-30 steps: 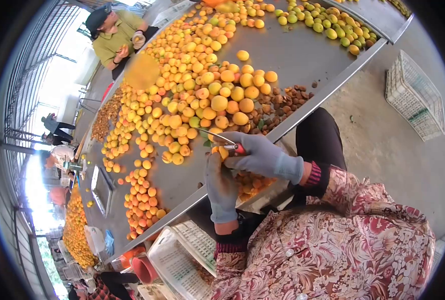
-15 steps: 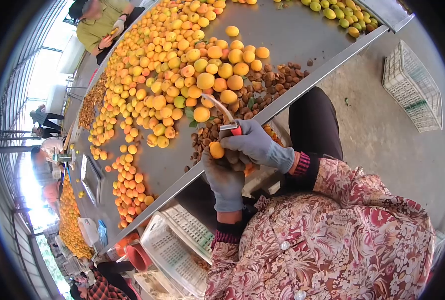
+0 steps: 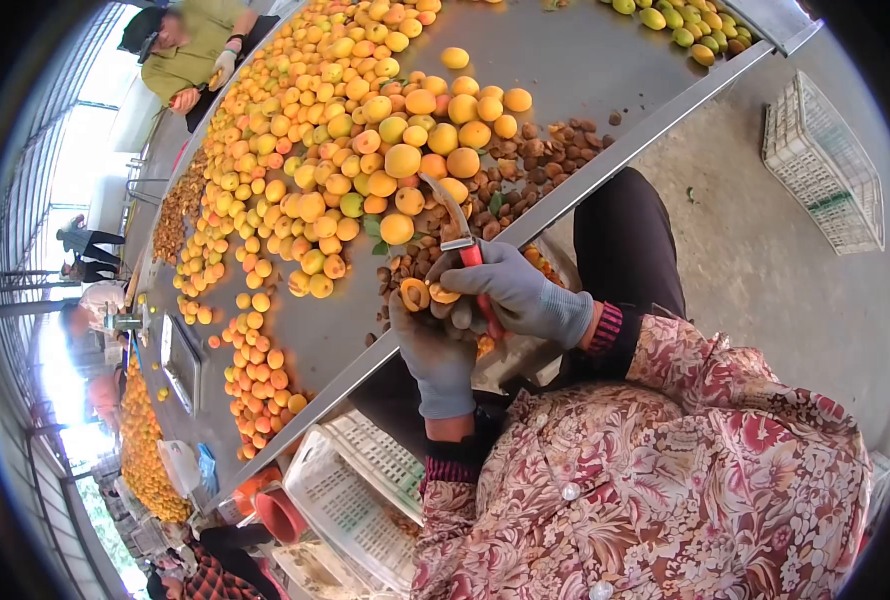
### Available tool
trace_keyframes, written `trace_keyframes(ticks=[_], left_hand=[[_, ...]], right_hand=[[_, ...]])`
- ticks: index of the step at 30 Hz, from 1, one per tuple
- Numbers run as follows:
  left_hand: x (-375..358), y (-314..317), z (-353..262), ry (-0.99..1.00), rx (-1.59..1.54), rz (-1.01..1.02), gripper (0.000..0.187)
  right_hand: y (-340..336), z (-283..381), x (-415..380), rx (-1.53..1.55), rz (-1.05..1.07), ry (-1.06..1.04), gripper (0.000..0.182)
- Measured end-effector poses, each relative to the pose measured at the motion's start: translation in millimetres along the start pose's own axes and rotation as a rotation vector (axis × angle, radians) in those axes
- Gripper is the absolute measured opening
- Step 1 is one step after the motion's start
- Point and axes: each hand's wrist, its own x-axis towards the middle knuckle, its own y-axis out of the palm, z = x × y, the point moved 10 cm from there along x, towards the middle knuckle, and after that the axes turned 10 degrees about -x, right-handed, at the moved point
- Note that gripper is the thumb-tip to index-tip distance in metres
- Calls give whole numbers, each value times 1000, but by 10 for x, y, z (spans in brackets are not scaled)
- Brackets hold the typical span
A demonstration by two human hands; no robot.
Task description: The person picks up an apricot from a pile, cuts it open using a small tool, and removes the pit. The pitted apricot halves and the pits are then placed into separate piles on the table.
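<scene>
An apricot, split into two halves, sits between my hands just over the table's near edge. My gloved left hand [image 3: 433, 350] is closed on one apricot half [image 3: 415, 294], whose dark middle shows. Its other half [image 3: 444, 295] lies against the fingers of my gloved right hand [image 3: 525, 295]. That hand is wrapped round the red handle [image 3: 489, 312] of a knife, with its curved blade [image 3: 447, 207] pointing up and away over the fruit. Beyond the blade lies a large heap of whole apricots [image 3: 402, 160]. Brown pits [image 3: 565, 150] are piled near the table edge.
The metal table [image 3: 325, 335] has a raised rim [image 3: 655, 130]. Greener fruit [image 3: 685, 35] lies at its far corner. White crates stand on the floor at right [image 3: 825, 165] and beside my legs [image 3: 350, 500]. A co-worker [image 3: 190, 50] sits across the table, holding fruit.
The apricot, whole-looking before, now shows as two parted halves. The knife has turned in my right hand, so its red handle shows more. Across the table, the co-worker's hands have moved apart.
</scene>
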Motion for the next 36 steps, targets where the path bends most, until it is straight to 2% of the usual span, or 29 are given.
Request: trace_keyframes(ticks=[2, 5, 6, 8, 9, 11, 12, 14, 16, 18, 19, 21, 22, 24, 25, 26, 27, 28, 29, 30, 31, 33, 36], left_hand=[[-1, -4, 80, -121, -133, 40, 39], [-22, 16, 88, -188, -127, 97, 41], [-35, 63, 101, -187, -128, 97, 41], [-58, -43, 64, -98, -80, -116, 44], [-60, -96, 43, -98, -81, -118, 44], [-94, 60, 1, -120, -23, 235, 49], [-100, 13, 0, -123, -25, 232, 49], [-85, -189, -48, -76, -34, 104, 52], [-82, -268, -132, -33, 27, 102, 54], [-98, -284, -188, 13, 90, 105, 55], [-114, -257, -191, 9, 126, 117, 54], [-107, -282, -220, 13, 163, 131, 53], [-88, -309, -159, -51, 122, 191, 50], [-163, -186, -41, -115, 81, 257, 47], [-271, 3, -72, 52, 335, 216, 42], [-340, 155, -180, 228, 588, 178, 37], [-174, -292, 141, -218, -63, 51, 34], [-212, -253, 166, -242, 43, -1, 37], [-173, -363, 272, -324, 54, -6, 42], [-126, -312, 320, -343, 22, 34, 46], [-147, -356, 335, -309, 109, -52, 49], [-226, -148, 319, -311, 201, 56, 50], [-241, -31, 302, -281, 256, 58, 47]], right_hand=[[-37, -21, 6, -36, -5, -1, 15], [-55, 10, -22, -100, -5, -10, 18], [-49, 41, -42, -126, -2, -19, 20], [-49, 114, -90, -200, -7, -31, 20], [-62, 141, -108, -274, -14, -42, 21], [-147, 129, -122, -323, -26, -43, 19], [-187, 126, -130, -373, -39, -50, 18], [-240, 101, -154, -434, -73, -69, 15], [-309, 65, -154, -493, -102, -89, 12], [-365, -14, -118, -934, -87, -68, 12], [-398, -68, -102, -937, -83, -73, 12], [-204, 224, -211, -1254, -173, -513, 14], [-160, 232, -205, -1255, -170, -517, 14], [-262, 192, -146, -745, -204, -313, 21], [-184, 252, -187, -746, -205, -323, 21], [-85, 206, -203, -704, -156, -229, 24], [30, 176, -191, -666, -104, -155, 28], [101, 298, -202, -949, -118, -361, 31], [243, 421, -243, -1283, -125, -444, 36], [202, 385, -247, -1352, -173, -571, 40], [118, 281, -184, -1388, -189, -447, 42], [80, 265, -186, -1470, -204, -335, 44], [92, 325, -184, -1425, -170, -410, 40]])
